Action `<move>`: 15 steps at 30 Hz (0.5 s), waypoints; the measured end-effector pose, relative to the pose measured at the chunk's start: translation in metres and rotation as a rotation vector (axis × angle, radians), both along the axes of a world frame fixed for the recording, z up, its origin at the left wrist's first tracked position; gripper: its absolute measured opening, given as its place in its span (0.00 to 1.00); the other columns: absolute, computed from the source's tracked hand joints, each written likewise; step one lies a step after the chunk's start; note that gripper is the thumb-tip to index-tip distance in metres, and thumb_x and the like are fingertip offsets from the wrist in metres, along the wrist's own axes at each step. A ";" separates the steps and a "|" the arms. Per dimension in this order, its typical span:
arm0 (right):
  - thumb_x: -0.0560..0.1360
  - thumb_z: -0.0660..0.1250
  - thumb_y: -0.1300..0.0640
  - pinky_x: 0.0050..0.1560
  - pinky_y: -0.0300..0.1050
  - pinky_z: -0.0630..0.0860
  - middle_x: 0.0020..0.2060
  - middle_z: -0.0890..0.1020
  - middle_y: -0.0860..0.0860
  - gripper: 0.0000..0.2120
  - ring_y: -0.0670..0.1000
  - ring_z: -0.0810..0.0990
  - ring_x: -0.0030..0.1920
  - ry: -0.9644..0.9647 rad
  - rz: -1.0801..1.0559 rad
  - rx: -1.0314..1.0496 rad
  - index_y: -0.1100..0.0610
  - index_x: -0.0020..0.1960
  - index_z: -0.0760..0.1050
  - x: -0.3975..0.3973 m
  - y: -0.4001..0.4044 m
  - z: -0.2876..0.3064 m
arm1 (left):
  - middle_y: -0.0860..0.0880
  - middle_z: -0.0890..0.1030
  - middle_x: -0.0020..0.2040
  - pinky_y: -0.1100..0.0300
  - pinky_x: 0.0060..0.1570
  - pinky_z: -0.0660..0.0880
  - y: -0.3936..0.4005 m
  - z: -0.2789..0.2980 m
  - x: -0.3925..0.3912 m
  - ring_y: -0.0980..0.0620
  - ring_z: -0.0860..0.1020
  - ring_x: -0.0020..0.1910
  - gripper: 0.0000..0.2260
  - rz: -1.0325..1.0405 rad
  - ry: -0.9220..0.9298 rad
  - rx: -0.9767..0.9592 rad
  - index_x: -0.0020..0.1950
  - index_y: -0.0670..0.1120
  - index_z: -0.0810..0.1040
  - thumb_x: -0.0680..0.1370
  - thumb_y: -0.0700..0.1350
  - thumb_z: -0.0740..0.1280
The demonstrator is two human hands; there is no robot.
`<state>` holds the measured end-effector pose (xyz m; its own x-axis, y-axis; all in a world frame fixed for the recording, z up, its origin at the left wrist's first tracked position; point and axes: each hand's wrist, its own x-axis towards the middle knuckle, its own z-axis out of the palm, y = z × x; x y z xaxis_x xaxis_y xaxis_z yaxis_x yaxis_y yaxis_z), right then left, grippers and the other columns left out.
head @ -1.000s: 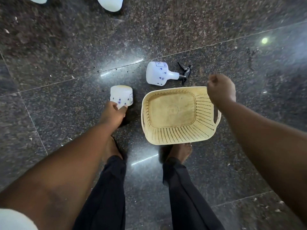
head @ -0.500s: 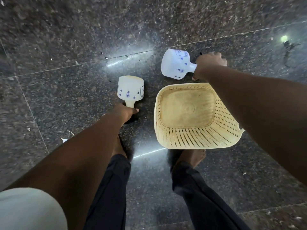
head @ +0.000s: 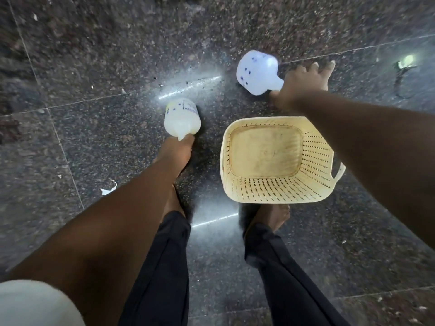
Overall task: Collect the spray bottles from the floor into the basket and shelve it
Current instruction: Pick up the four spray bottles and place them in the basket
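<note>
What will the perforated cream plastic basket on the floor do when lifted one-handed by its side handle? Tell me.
The perforated cream plastic basket looks empty, so it is probably light. Its thin, hole-riddled walls may flex a little. Gripped only by the side handle, it would likely tilt, and bottles dropped in could slide toward the low end.

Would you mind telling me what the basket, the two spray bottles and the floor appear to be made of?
Basket: looks like moulded cream plastic, matte, with rows of punched slots and some brownish staining inside.
Bottle in the left hand and bottle in the right hand: translucent white plastic, apparently, light glowing through the walls.
Floor: probably polished granite slabs, dark, speckled, glossy with reflections.
</note>
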<state>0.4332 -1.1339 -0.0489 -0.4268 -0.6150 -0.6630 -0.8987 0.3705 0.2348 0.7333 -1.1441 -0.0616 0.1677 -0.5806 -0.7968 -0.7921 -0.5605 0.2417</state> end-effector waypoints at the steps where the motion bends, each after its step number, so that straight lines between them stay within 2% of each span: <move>1: 0.67 0.48 0.32 0.68 0.75 0.43 0.70 0.68 0.62 0.42 0.66 0.58 0.73 0.006 -0.020 0.009 0.60 0.69 0.66 -0.001 0.000 0.010 | 0.45 0.78 0.44 0.60 0.39 0.70 -0.001 0.010 0.001 0.45 0.75 0.44 0.19 0.059 0.062 0.001 0.57 0.42 0.78 0.74 0.54 0.64; 3: 0.70 0.52 0.36 0.68 0.74 0.45 0.70 0.68 0.61 0.37 0.67 0.61 0.72 0.000 -0.117 0.015 0.59 0.70 0.65 -0.005 0.000 0.038 | 0.43 0.79 0.42 0.60 0.34 0.68 -0.002 0.038 0.001 0.45 0.76 0.42 0.20 0.151 0.159 0.042 0.55 0.37 0.79 0.72 0.51 0.66; 5: 0.69 0.56 0.44 0.68 0.70 0.52 0.68 0.70 0.60 0.32 0.64 0.69 0.67 -0.042 -0.283 0.024 0.58 0.69 0.66 -0.008 0.005 0.071 | 0.41 0.80 0.44 0.58 0.36 0.69 -0.001 0.071 -0.004 0.45 0.77 0.41 0.24 0.181 0.199 0.070 0.56 0.37 0.79 0.68 0.52 0.66; 7: 0.69 0.58 0.47 0.66 0.63 0.60 0.64 0.74 0.58 0.28 0.61 0.74 0.61 -0.087 -0.438 0.010 0.58 0.66 0.69 -0.010 0.018 0.102 | 0.39 0.81 0.42 0.55 0.36 0.69 0.004 0.104 -0.012 0.44 0.77 0.37 0.25 0.185 0.229 0.059 0.52 0.36 0.81 0.64 0.53 0.67; 10: 0.68 0.60 0.47 0.63 0.58 0.69 0.57 0.79 0.59 0.26 0.60 0.78 0.56 -0.148 -0.667 -0.068 0.60 0.62 0.73 -0.012 0.057 0.149 | 0.39 0.80 0.37 0.51 0.39 0.68 0.018 0.153 -0.029 0.45 0.75 0.35 0.18 0.146 0.245 0.086 0.40 0.39 0.83 0.63 0.54 0.69; 12: 0.67 0.60 0.46 0.60 0.57 0.73 0.52 0.80 0.59 0.25 0.60 0.78 0.50 -0.193 -0.787 -0.099 0.60 0.58 0.75 -0.013 0.084 0.172 | 0.41 0.80 0.32 0.52 0.38 0.67 0.030 0.179 -0.041 0.46 0.73 0.31 0.15 0.080 0.236 0.115 0.32 0.42 0.82 0.62 0.55 0.69; 15: 0.64 0.60 0.45 0.54 0.53 0.76 0.45 0.81 0.57 0.25 0.59 0.78 0.44 -0.242 -0.919 -0.098 0.59 0.53 0.77 -0.012 0.115 0.199 | 0.47 0.80 0.28 0.56 0.35 0.68 0.047 0.210 -0.066 0.47 0.76 0.28 0.22 -0.107 0.241 0.146 0.34 0.41 0.81 0.61 0.61 0.66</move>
